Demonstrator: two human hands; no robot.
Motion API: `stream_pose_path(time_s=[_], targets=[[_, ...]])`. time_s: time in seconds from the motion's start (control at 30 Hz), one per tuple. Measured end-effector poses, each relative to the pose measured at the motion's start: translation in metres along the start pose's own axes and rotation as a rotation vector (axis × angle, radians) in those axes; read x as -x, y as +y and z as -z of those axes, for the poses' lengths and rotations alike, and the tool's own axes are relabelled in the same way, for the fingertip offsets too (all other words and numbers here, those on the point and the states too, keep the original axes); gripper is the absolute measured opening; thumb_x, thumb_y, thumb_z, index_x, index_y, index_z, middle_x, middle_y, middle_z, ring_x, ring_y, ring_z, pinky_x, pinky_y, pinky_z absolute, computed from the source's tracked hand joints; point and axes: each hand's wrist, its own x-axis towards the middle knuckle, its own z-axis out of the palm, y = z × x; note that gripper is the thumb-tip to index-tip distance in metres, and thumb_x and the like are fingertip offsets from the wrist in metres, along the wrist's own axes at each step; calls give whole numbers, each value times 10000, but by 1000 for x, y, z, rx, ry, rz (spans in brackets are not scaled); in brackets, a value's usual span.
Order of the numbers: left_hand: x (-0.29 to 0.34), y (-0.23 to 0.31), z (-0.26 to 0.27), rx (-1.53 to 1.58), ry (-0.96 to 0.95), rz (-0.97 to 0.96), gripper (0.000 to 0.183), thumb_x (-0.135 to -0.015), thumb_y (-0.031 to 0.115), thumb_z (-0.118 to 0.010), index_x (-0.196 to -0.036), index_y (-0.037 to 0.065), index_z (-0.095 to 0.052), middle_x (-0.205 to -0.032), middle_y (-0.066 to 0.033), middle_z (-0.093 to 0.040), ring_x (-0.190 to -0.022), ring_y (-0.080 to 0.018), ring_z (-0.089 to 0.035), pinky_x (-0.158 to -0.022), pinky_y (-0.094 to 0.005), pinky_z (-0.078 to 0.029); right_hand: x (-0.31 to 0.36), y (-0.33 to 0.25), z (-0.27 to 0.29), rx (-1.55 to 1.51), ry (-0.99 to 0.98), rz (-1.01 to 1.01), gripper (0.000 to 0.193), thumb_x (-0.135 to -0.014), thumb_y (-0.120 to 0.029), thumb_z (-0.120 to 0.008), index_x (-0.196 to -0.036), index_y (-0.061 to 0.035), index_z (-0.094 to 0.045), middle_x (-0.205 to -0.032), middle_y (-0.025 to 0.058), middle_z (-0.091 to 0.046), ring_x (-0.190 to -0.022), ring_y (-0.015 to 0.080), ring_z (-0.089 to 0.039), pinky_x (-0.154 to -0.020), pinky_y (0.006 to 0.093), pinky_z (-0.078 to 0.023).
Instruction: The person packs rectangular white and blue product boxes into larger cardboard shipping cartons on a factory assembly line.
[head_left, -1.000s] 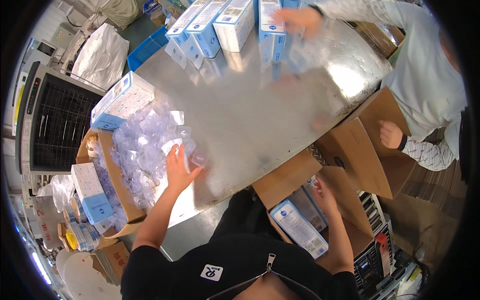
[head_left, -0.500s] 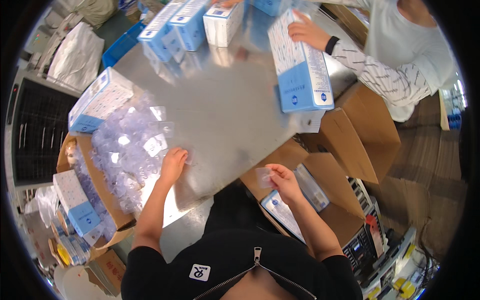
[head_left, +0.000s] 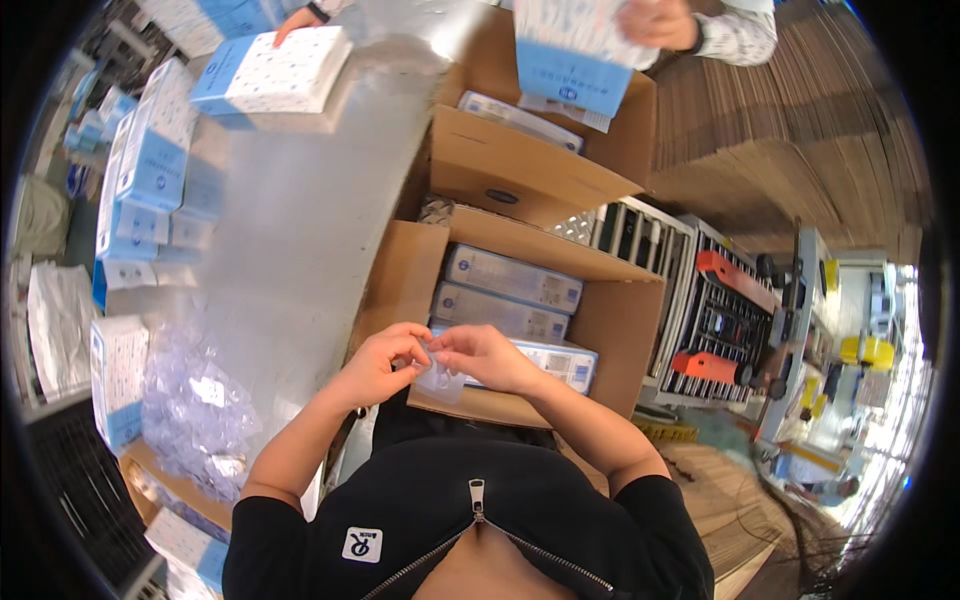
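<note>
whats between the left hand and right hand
A clear plastic piece is between the left hand and the right hand, at their fingertips; the head view shows this.

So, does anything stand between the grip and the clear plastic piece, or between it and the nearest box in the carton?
Nothing visible: left hand and right hand both hold the clear plastic piece, and the carton flap folds away from the nearest box.

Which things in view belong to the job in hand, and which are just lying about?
In the job, by the look of it:
- clear plastic, between left hand and right hand
- open carton below them
- blue-and-white boxes inside it
- clear plastic pile

Apparently just lying about:
- white sack
- orange-red bar
- yellow item
</note>
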Motion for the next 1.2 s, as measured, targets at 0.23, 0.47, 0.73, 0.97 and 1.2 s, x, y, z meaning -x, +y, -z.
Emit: stream_pose_path(time_s=[0.23, 0.47, 0.73, 0.97, 1.2], targets=[[0, -51, -13, 198, 433, 110, 351, -809, -40, -567, -1155, 10, -533, -1257, -85, -445, -1103, -179, -495, -907, -304, -428, -31, 108, 94, -36, 679, -192, 66, -774, -60, -645, -769, 5, -640, -679, 84, -630, -586, 126, -577, -521, 255, -462], [41, -27, 16, 126, 448, 247, 245, -841, -40, -528, -1082, -9, -562, -1072, -63, -561, -1000, -135, -537, -854, -260, -437, -222, 332, 125, -883, 597, -397, 154, -844, -139, -541, -849, -12, -627, -771, 100, -655, -591, 211, -605, -497, 330, -475], [93, -46, 23, 150, 727, 363, 230, -853, -17, -509, -1074, 0, -571, -1008, -51, -583, -940, -123, -545, -849, -261, -423, -216, 185, 60, 295, 599, -456, 140, -763, -102, -602, -884, -49, -649, -854, 198, -647, -838, 353, -639, -704, 446, -526], [99, -36, 87, -52, 844, 284, 242, -849, -19, -509, -1083, -5, -567, -1060, -63, -567, -977, -134, -522, -868, -275, -413, -120, 132, 95, 1036, 334, -177, 226, -756, -179, -614, -900, -5, -623, -854, 233, -626, -818, 399, -606, -711, 473, -488], [60, -3, 173, -959, 811, 77, 425, -749, 71, -647, -1159, 28, -544, -1195, -172, -517, -1153, -338, -453, -954, -412, -369, 2, 265, 167, 1398, 136, -669, 450, -702, -296, -648, -1071, -39, -625, -1102, 210, -575, -1096, 358, -498, -940, 419, -417]])
